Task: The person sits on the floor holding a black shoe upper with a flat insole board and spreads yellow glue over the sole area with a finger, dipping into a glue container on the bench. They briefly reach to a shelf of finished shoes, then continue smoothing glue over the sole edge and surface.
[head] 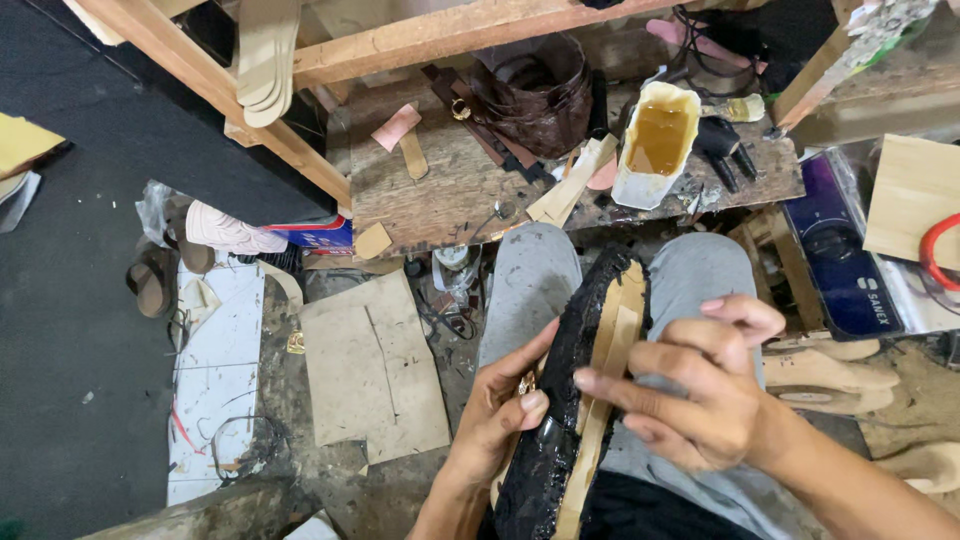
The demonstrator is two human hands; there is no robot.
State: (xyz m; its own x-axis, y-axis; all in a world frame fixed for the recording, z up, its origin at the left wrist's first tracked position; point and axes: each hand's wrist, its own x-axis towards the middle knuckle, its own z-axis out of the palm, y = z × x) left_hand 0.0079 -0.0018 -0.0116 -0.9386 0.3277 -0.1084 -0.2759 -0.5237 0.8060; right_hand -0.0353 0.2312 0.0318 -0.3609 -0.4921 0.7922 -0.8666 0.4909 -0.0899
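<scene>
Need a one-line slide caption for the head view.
Seated at a cluttered wooden bench, left hand steadies a black shoe sole while right hand presses its tan strip.

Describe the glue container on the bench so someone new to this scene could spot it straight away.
Start at the low, stained wooden workbench beyond the person's grey-trousered knees. Near its right end stands an off-white cut-open plastic container with a brush lying beside it. It alone holds amber liquid; the neighbours are dark brown leather straps and flat tan strips.
</scene>
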